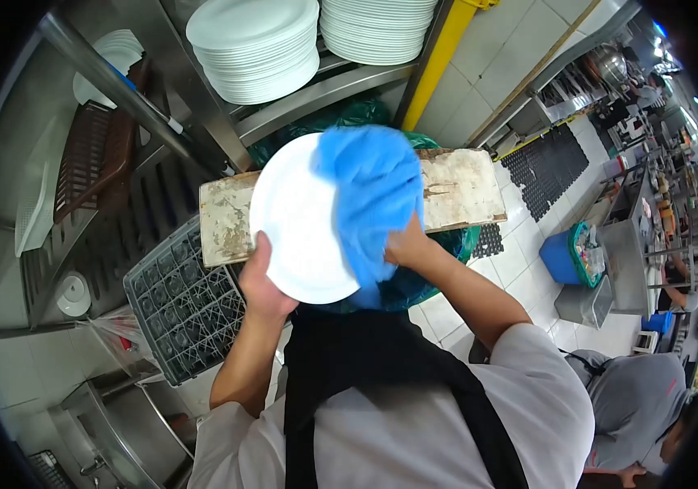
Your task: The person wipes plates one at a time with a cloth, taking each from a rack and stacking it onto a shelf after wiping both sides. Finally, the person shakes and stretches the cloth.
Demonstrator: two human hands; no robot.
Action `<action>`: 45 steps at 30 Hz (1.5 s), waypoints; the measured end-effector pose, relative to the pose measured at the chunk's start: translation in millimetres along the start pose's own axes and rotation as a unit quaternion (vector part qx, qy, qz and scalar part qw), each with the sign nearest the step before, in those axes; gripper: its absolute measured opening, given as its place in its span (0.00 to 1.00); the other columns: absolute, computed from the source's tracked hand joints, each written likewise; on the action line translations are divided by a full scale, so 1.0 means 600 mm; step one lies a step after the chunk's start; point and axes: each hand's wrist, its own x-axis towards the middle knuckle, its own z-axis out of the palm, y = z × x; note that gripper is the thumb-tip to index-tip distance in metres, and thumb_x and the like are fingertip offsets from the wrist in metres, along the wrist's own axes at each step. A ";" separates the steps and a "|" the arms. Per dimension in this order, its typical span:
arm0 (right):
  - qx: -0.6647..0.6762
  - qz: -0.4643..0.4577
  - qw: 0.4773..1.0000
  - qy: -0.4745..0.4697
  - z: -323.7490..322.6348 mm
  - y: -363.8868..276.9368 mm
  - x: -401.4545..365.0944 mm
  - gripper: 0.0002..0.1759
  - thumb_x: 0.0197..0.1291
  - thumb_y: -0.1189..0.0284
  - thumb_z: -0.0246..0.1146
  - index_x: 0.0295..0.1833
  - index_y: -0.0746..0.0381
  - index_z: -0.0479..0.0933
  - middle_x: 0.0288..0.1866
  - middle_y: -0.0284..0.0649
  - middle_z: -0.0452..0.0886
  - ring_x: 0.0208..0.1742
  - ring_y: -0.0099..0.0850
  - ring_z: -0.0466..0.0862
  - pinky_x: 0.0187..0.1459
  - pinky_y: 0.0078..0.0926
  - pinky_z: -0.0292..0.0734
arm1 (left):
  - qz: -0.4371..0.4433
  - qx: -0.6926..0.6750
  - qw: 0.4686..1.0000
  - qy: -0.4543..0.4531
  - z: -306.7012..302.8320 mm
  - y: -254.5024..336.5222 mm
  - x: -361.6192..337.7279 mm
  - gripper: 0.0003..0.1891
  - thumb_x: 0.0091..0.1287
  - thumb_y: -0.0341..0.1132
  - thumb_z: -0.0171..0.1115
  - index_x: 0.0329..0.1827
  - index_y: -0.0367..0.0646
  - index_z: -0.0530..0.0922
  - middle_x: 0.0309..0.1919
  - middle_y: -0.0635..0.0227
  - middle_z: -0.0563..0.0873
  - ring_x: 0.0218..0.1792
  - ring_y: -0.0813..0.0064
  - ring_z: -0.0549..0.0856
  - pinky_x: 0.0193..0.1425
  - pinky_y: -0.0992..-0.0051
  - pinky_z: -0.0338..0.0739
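A round white plate point(293, 216) is held up in front of my chest. My left hand point(266, 281) grips its lower left rim, thumb over the top face. A blue cloth point(375, 191) lies across the plate's right side, and my right hand point(408, 244) is closed on the cloth there, slightly blurred. Below the plate, a worn whitish board point(467, 186) spans a bin lined with a green bag point(457, 243).
Tall stacks of white plates point(255, 53) stand on a metal shelf ahead. A grey glass rack point(178, 306) and a brown basket point(96, 159) are at left, a sink point(133, 432) lower left. A co-worker point(630, 407) stands at right, near a blue bin point(565, 257).
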 end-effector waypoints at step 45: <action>-0.121 -0.054 0.991 -0.017 0.101 -0.082 0.093 0.20 0.54 0.66 0.58 0.53 0.60 0.77 0.55 0.46 0.77 0.60 0.45 0.74 0.62 0.45 0.63 | -0.009 -0.115 0.992 0.042 -0.039 0.006 0.011 0.34 0.72 0.55 0.41 0.71 0.37 0.56 0.66 0.52 0.67 0.65 0.57 0.69 0.70 0.58 0.61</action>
